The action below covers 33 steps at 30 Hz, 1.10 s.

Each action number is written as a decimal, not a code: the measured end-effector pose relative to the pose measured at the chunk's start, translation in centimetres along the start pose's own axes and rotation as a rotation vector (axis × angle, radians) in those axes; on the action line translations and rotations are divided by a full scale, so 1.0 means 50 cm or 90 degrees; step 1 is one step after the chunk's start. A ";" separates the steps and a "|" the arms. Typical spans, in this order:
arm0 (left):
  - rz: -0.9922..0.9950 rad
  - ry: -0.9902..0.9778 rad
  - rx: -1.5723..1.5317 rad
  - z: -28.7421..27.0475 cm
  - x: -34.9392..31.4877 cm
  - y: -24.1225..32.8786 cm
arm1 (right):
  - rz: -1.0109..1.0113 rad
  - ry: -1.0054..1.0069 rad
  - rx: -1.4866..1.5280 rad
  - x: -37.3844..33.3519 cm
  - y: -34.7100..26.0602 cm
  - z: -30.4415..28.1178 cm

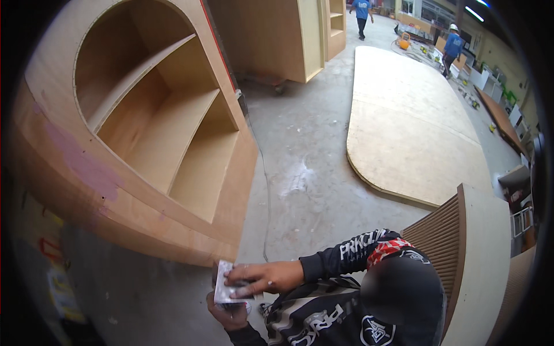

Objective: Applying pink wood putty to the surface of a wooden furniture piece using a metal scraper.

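Neither of my own hands shows in the head view. In the lower right, close by, is another person in a black cap and a dark patterned long-sleeved top. That person's upper hand lies over a flat, white-smeared plate. From underneath, a second hand with a black cuff supports it, seemingly the same person's. What lies under the fingers is partly hidden. Just beyond the plate is the lower corner of a curved wooden cabinet with an arched opening and slanting shelves.
A large round-ended wooden panel lies on the grey floor. A slatted wooden piece stands at the right, and another cabinet stands behind. Along the floor runs a cable. Two people in blue shirts are far off.
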State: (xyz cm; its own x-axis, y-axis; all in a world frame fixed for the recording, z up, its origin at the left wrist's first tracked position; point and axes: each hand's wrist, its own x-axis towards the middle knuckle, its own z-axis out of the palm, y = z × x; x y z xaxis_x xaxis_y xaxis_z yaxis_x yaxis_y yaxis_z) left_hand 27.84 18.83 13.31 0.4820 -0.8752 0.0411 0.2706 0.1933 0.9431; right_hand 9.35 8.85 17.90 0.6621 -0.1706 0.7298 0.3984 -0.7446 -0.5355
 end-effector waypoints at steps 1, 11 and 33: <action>-0.134 0.038 -0.245 -0.025 0.004 0.006 | 0.061 -0.010 -0.008 -0.024 0.018 0.017; -0.268 0.055 -0.255 -0.055 0.068 0.025 | 0.115 0.011 -0.244 -0.009 0.039 -0.078; -0.345 0.021 -0.535 -0.017 0.102 -0.027 | 0.224 -0.016 -0.065 -0.091 0.122 0.009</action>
State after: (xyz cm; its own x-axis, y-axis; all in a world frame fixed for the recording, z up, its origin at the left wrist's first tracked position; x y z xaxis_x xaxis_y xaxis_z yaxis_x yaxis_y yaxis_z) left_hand 30.65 14.46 11.94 0.1391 -0.9277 -0.3466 0.9560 0.0345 0.2912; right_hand 9.03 5.39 11.12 0.7629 -0.4127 0.4977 0.0798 -0.7038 -0.7059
